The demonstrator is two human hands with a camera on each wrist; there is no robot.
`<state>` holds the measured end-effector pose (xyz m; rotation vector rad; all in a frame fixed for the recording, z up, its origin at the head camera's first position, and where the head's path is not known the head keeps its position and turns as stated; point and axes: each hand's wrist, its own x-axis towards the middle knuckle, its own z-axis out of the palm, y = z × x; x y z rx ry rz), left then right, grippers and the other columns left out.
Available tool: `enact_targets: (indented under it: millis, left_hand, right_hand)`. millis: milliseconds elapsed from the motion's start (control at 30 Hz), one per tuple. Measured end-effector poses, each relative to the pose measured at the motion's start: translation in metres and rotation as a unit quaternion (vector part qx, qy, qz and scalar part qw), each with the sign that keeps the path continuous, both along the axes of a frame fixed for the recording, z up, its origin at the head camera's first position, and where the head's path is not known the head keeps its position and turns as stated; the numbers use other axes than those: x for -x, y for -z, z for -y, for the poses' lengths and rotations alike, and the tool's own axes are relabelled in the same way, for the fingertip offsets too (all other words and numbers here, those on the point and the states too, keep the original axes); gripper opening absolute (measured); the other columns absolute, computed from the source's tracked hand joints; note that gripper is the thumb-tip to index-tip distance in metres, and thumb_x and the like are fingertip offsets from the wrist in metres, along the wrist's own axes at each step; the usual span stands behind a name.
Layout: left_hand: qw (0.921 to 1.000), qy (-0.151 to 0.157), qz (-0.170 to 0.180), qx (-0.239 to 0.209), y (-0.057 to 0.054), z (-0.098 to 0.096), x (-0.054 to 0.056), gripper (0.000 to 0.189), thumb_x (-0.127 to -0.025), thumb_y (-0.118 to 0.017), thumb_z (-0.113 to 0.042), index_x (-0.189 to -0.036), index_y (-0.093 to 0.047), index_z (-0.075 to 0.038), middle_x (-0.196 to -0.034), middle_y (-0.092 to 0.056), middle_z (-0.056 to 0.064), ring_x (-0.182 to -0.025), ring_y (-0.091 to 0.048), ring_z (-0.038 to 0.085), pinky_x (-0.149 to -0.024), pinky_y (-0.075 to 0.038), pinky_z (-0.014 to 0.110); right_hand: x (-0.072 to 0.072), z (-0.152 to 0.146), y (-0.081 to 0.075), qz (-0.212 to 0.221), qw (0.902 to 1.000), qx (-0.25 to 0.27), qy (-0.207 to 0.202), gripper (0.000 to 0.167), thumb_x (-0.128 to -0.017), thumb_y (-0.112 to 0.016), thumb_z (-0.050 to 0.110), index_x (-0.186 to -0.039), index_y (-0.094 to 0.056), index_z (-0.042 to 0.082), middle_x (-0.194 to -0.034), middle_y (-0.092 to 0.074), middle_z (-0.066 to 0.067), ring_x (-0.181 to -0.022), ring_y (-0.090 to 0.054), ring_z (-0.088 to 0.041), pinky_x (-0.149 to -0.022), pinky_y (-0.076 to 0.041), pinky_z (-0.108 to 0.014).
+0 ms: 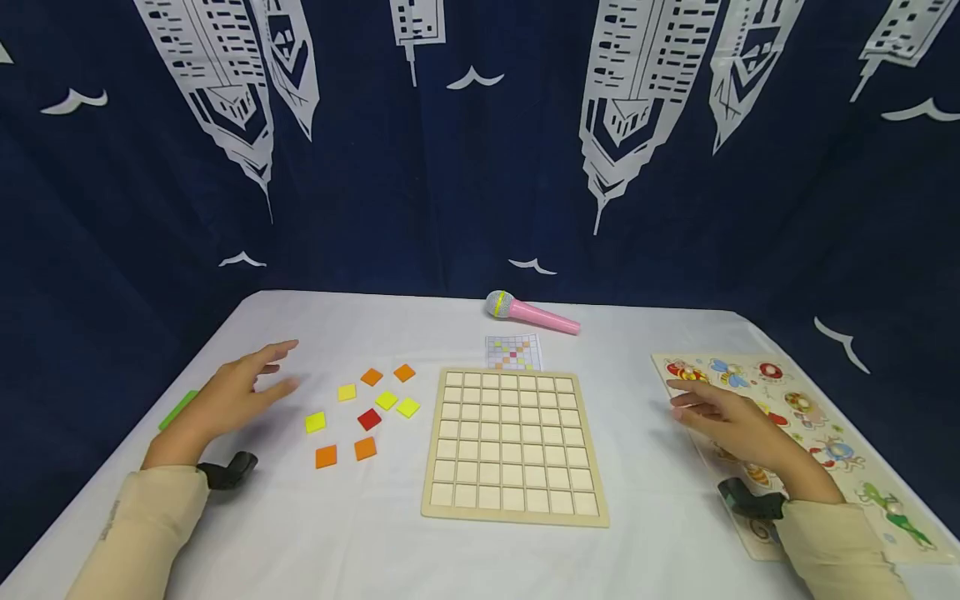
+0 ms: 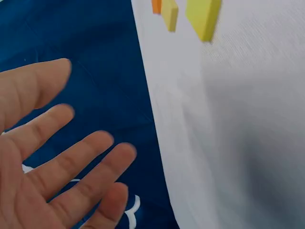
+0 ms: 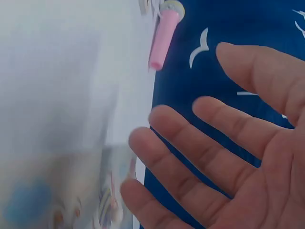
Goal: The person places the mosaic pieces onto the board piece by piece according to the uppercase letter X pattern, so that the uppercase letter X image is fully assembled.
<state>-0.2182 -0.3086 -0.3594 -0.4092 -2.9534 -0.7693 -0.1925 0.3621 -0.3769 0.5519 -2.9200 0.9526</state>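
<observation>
My left hand [image 1: 232, 393] hovers over the left side of the table, fingers spread and holding nothing. To its right lie several loose square tiles: orange tiles [image 1: 365, 448], yellow tiles [image 1: 315, 422] and one red tile [image 1: 369, 418]. A wooden grid board [image 1: 512, 450] with bare square cells lies in the middle. Behind it is a small printed card [image 1: 513, 352] with a coloured grid pattern, partly overlapped by the board's back edge. My right hand [image 1: 738, 423], also holding nothing, is above an illustrated board [image 1: 813, 408] at the right, its fingers relaxed and apart.
A pink toy microphone [image 1: 536, 315] lies near the table's back edge. Something green [image 1: 177, 409] shows partly behind the left wrist. White cloth covers the table [image 1: 360, 533], and a dark blue printed curtain [image 1: 420, 183] hangs behind it.
</observation>
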Motion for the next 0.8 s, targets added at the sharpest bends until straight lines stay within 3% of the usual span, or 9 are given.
enact_targets:
  millis: [133,267,567,800]
  left_hand:
    - [0.9992,0.018,0.031,-0.020,0.004,0.005,0.000,0.054,-0.107,-0.068,-0.019,-0.155,-0.052,0.001,-0.153,-0.056,0.030,-0.128,-0.062,0.053,-0.100,-0.053,0.067]
    - [0.9963,0.045,0.063,-0.036,0.006,0.008,0.000,0.049,-0.106,-0.067,-0.012,-0.151,-0.055,0.001,-0.143,-0.064,0.030,-0.119,-0.067,0.048,-0.096,-0.057,0.060]
    - [0.9877,0.084,0.126,-0.038,0.005,0.010,0.004,0.045,-0.099,-0.068,-0.001,-0.144,-0.062,0.003,-0.129,-0.072,0.024,-0.113,-0.068,0.037,-0.090,-0.057,0.042]
    - [0.9824,0.101,0.153,-0.035,0.007,0.004,0.013,0.042,-0.094,-0.069,0.004,-0.136,-0.068,0.001,-0.127,-0.072,0.023,-0.109,-0.067,0.034,-0.089,-0.055,0.043]
  right_hand:
    - [0.001,0.011,0.000,0.012,0.9992,0.026,-0.029,0.043,-0.106,-0.069,0.011,-0.143,-0.061,-0.009,-0.124,-0.075,-0.021,-0.106,-0.066,0.002,-0.085,-0.056,-0.020]
    - [0.003,0.021,0.000,0.026,0.9980,0.039,-0.043,0.042,-0.106,-0.069,0.011,-0.142,-0.062,-0.008,-0.123,-0.075,-0.017,-0.107,-0.063,0.007,-0.088,-0.055,-0.021]
    - [0.015,0.039,0.004,0.085,0.9901,0.088,-0.069,0.043,-0.107,-0.067,0.011,-0.144,-0.060,-0.009,-0.126,-0.075,-0.019,-0.109,-0.067,0.000,-0.089,-0.056,-0.023]
    - [0.025,0.048,0.008,0.156,0.9763,0.134,-0.067,0.050,-0.109,-0.064,0.013,-0.149,-0.052,-0.013,-0.131,-0.071,-0.025,-0.110,-0.072,-0.013,-0.089,-0.059,-0.027]
